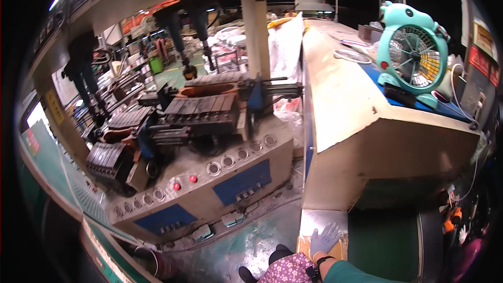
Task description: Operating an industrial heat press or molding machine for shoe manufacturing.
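Note:
My right hand (325,240), in a pale grey glove, lies flat with its fingers stretched out. It rests on a narrow ledge with a shiny metal top (309,218) and a brown, worn front part. Nothing shows in its grasp. A teal sleeve (348,272) and a dark wristband lead to it from the lower edge. Beside the ledge, on the right, runs a dark green belt (382,243) under a beige housing (398,147). My left hand is out of the picture.
At left stands a large press machine (251,154) with metal clamp blocks (201,107), round gauges and two red buttons (193,178). A teal animal-shaped fan (414,55) stands on the housing, its cable hanging at right. A bin (157,263) is low at left.

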A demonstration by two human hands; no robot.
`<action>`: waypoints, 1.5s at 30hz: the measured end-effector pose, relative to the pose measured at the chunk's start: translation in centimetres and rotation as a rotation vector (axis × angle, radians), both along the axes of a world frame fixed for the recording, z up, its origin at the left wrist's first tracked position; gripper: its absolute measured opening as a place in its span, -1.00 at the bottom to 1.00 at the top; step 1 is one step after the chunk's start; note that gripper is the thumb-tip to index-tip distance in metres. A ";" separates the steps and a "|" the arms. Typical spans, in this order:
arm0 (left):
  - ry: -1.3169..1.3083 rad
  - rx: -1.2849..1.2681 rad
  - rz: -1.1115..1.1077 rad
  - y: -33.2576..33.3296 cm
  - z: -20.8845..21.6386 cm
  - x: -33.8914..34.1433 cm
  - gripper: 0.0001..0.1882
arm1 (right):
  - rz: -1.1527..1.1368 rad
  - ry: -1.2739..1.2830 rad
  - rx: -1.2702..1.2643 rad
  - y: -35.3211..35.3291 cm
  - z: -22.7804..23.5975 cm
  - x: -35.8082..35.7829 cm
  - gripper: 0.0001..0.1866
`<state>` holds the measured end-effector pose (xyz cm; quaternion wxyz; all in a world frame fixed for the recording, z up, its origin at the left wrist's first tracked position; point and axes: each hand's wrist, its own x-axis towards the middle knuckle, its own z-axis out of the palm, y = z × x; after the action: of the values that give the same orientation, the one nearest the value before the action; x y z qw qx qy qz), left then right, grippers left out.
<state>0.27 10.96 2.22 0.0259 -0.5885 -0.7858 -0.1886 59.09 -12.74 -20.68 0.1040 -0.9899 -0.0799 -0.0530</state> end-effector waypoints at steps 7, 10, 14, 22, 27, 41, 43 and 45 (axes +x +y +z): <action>0.021 -0.004 -0.010 0.3 0.8 1.3 -0.32 | -0.015 0.022 0.035 -0.4 0.1 0.4 -0.17; 0.017 0.010 -0.015 0.3 0.7 1.2 -0.33 | -0.011 0.012 0.022 -0.4 0.1 0.3 -0.18; 0.016 0.002 -0.032 0.3 0.9 1.3 -0.31 | -0.007 0.027 0.028 -0.3 0.1 0.4 -0.18; 0.092 0.024 -0.019 0.7 -0.3 0.2 -0.27 | -0.010 0.014 0.036 -0.3 -0.1 0.4 -0.21; 0.066 0.013 -0.019 0.5 0.2 0.8 -0.27 | -0.009 -0.018 0.027 -0.4 -0.8 0.5 -0.18; 0.062 -0.027 0.019 0.9 -0.2 0.4 -0.23 | -0.021 0.053 0.034 -0.1 0.4 0.3 -0.19; 0.076 -0.011 0.018 1.1 -0.8 -0.1 -0.24 | -0.019 0.058 0.034 -0.1 0.7 0.3 -0.19; 0.092 0.006 0.020 1.1 -1.2 -0.6 -0.24 | -0.016 0.059 0.022 0.0 0.7 0.3 -0.20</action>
<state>-0.37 12.06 0.99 0.0654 -0.5887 -0.7889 -0.1634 59.38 -12.77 -19.94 0.1165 -0.9905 -0.0684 -0.0256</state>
